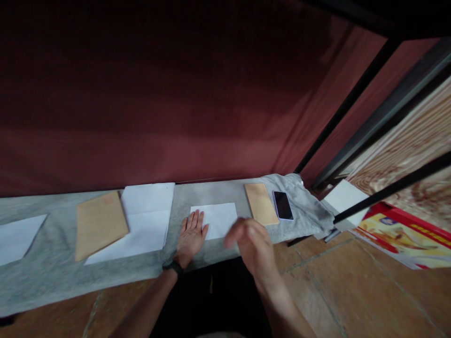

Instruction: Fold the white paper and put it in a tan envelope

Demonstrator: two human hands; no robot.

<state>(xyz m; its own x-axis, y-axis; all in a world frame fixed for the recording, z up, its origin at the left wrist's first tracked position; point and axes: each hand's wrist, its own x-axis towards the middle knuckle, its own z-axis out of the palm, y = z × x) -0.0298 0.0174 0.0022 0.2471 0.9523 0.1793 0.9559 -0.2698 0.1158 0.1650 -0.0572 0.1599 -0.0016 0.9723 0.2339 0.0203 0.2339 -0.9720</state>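
Note:
My left hand (191, 236) lies flat with its fingers spread on the left edge of a white sheet of paper (220, 219), which rests on the grey cloth. A dark watch is on the left wrist. Over the sheet's right edge hovers my right hand (254, 244), blurred by motion, its fingers curled; whether it holds anything cannot be made out. Just beyond it lies a brown envelope (262, 204), with a phone (283, 205) to its right.
The grey cloth (52, 277) covers a long, narrow surface against a dark red wall. On the left, a larger brown envelope (100, 225) overlaps white papers (150, 225); another white sheet (17, 238) lies farther left. A black metal frame and a red-yellow box (405, 234) are at right.

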